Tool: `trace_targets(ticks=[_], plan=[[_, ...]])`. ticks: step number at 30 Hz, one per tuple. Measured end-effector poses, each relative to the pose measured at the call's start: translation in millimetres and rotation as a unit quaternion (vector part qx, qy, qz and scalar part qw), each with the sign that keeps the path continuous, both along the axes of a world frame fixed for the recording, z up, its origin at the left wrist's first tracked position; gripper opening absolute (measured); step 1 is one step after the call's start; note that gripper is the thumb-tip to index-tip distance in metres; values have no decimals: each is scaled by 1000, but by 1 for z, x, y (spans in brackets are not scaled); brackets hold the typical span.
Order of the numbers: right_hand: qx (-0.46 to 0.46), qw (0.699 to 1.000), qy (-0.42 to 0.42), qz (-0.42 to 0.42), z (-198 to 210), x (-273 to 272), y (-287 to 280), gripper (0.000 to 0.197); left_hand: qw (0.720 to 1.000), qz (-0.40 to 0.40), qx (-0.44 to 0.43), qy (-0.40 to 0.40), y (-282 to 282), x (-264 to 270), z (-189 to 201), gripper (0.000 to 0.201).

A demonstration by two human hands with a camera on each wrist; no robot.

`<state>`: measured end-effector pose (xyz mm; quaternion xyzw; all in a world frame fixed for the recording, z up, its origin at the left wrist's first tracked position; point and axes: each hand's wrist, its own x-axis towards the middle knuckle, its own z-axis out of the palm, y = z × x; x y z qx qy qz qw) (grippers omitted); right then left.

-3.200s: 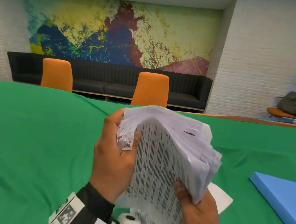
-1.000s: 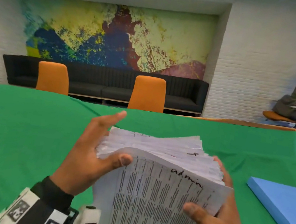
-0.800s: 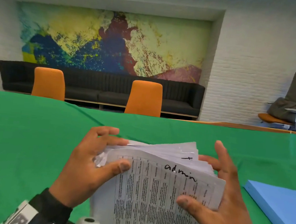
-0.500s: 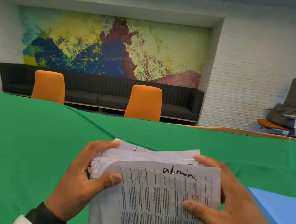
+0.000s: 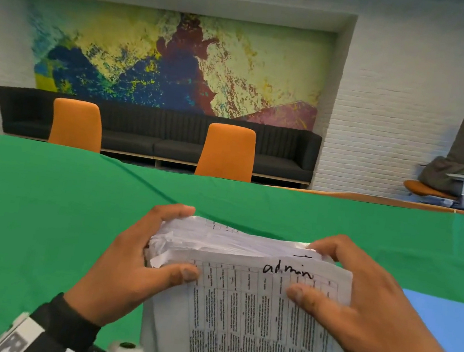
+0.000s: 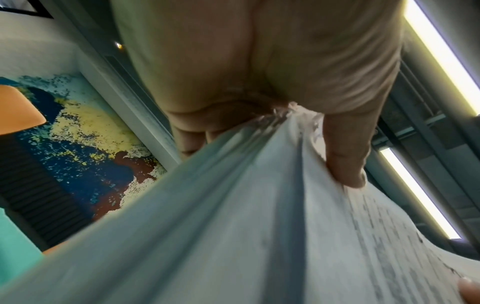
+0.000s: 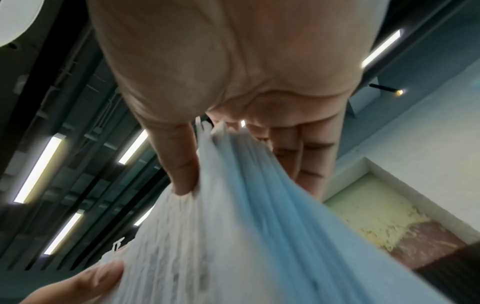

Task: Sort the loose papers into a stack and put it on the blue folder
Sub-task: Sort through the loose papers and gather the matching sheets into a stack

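A thick stack of printed papers (image 5: 251, 311), its top sheet marked "admin", is held upright over the green table between both hands. My left hand (image 5: 136, 263) grips the stack's left top corner, thumb on the front sheet and fingers curled behind. My right hand (image 5: 355, 304) grips the right top corner the same way. The left wrist view shows the papers (image 6: 259, 205) pinched under the left thumb; the right wrist view shows the paper edges (image 7: 233, 205) between thumb and fingers. The blue folder (image 5: 446, 331) lies flat on the table to the right, partly hidden by my right hand.
A green cloth (image 5: 41, 224) covers the whole table. Two orange chairs (image 5: 228, 151) stand behind its far edge in front of a black sofa (image 5: 156, 133). An office chair (image 5: 448, 180) stands at the far right.
The stack went from a loose, fanned bundle to a squared one. My right hand moved from the bottom edge to the right top corner, and both hands closed on the top corners.
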<state>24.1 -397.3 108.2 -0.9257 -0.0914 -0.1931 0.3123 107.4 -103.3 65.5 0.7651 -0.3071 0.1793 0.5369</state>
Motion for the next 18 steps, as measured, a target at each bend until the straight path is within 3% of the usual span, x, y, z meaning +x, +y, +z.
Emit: trace_targets(ticks=[8,14,18], plan=[[80,995,-41,32,-6,1,5,39,999,-2,-25,-29,0,2,-6,68],[43,997,-25,67,-5,6,0,17,997,21,40,-56,4,6,-1,55],[90,993,-26,78,-13,7,-2,26,997,48,27,-55,4,5,-4,57]])
